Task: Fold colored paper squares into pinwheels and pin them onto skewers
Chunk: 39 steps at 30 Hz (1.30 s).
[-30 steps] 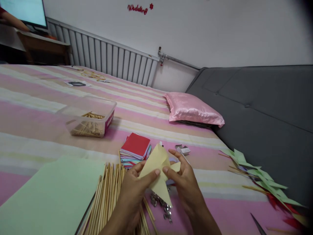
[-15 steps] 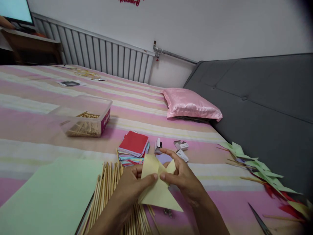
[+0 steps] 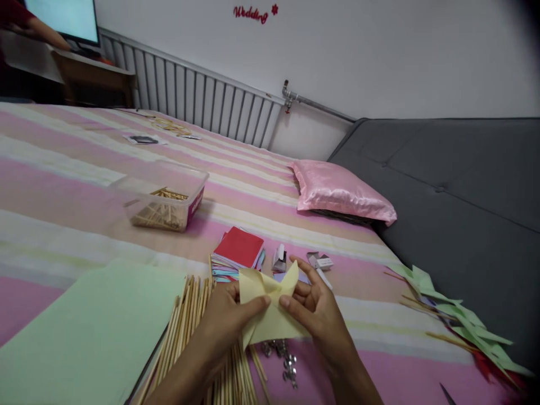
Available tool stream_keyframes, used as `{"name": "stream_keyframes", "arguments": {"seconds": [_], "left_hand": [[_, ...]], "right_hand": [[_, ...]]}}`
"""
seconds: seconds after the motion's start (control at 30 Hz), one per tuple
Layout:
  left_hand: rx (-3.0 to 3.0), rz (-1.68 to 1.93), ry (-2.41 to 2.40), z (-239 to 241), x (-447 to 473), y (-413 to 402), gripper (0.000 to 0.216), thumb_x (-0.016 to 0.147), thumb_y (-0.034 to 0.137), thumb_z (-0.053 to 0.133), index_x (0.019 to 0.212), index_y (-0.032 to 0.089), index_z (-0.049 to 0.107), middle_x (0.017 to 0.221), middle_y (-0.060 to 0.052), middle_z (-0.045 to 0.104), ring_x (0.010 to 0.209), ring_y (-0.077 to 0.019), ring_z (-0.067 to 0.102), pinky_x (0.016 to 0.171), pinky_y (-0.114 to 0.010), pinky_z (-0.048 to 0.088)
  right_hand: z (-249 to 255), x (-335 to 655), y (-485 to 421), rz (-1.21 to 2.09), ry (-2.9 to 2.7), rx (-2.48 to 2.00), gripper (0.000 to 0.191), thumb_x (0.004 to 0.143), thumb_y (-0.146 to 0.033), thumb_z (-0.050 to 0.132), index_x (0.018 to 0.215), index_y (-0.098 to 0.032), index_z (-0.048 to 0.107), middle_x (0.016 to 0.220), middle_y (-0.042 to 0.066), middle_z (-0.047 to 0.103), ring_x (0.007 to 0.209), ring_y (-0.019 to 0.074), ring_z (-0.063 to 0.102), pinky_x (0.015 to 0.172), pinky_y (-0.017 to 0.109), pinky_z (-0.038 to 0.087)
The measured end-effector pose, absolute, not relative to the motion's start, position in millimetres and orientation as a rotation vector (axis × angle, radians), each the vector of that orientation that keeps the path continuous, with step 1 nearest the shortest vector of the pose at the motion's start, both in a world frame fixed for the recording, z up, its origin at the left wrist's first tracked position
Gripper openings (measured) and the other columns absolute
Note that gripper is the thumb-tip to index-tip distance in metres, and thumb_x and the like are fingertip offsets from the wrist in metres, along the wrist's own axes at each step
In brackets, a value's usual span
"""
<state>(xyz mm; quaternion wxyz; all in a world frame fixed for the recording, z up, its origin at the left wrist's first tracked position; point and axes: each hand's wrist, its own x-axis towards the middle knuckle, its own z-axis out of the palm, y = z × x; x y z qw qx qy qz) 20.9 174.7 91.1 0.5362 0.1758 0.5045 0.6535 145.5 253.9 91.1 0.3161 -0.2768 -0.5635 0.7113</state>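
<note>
A piece of yellow paper (image 3: 276,323) is held between both my hands, its corners bent in toward the middle. My left hand (image 3: 236,315) pinches its left side, the thumb pressing near the centre. My right hand (image 3: 314,309) grips the right side, thumb also near the centre, with the index finger raised behind a pointed corner. Under my left forearm lies a bundle of thin wooden sticks (image 3: 189,315). Just below the paper are small shiny metal pieces (image 3: 289,365). Behind my hands sits a stack of coloured paper squares, red on top (image 3: 239,247).
Green sheets (image 3: 93,337) lie at the left, and a clear plastic box (image 3: 169,216) of short sticks stands behind. Small opened boxes (image 3: 320,260) are beyond my right hand. Paper pinwheels on sticks (image 3: 459,315) line the right. A pointed dark blade (image 3: 447,394) shows at lower right.
The view has shifted, so more of the wall and desk shows at left. The yellow paper has turned and its corners are drawn further in. More metal pieces show beneath it.
</note>
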Motion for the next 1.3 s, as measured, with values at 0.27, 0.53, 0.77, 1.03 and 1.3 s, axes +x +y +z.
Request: {"name": "stream_keyframes", "arguments": {"seconds": [0.27,0.53,0.77,1.03,1.3], "left_hand": [[0.433,1.535,1.143,88,18,175,0.031,0.057,0.024,0.077,0.083,0.008,0.073,0.071,-0.014,0.072,0.057,-0.0206,0.065,0.061,-0.031,0.051],[0.455,1.498,1.126,84,18,176,0.036,0.057,0.027,0.077,0.088,0.008,0.072,0.074,-0.012,0.073,0.062,-0.0219,0.066,0.063,-0.031,0.050],[0.225,1.715,1.119,90,12,176,0.027,0.063,0.017,0.071,0.087,0.007,0.069,0.072,-0.011,0.073,0.062,-0.0208,0.067,0.061,-0.029,0.052],[0.117,1.790,1.033,97,10,175,0.027,0.064,0.010,0.068,0.090,0.006,0.068,0.069,-0.011,0.072,0.063,-0.0223,0.068,0.054,-0.026,0.053],[0.213,1.729,0.944,93,15,173,0.027,0.067,0.014,0.068,0.093,0.007,0.068,0.073,-0.010,0.072,0.067,-0.0209,0.067,0.060,-0.026,0.051]], "right_hand": [[89,144,257,1.762,-1.403,-0.805,0.063,0.067,-0.029,0.075,0.121,-0.020,0.043,0.068,-0.003,0.060,0.055,0.0093,0.056,0.052,0.019,0.044],[93,144,256,1.614,-1.433,-0.854,0.053,0.069,-0.029,0.072,0.116,-0.018,0.050,0.057,-0.005,0.058,0.051,0.0087,0.054,0.050,0.019,0.044],[90,153,258,1.230,-1.481,-0.796,0.030,0.075,-0.026,0.067,0.104,-0.023,0.059,0.085,0.000,0.064,0.071,0.0102,0.060,0.064,0.020,0.049],[92,154,246,1.196,-2.193,-0.557,0.026,0.075,-0.011,0.060,0.095,-0.025,0.068,0.072,-0.001,0.070,0.056,0.0108,0.061,0.054,0.021,0.049],[86,144,247,1.070,-2.150,-0.566,0.013,0.072,-0.017,0.067,0.082,-0.023,0.073,0.068,0.000,0.071,0.057,0.0120,0.061,0.057,0.023,0.047]]}}
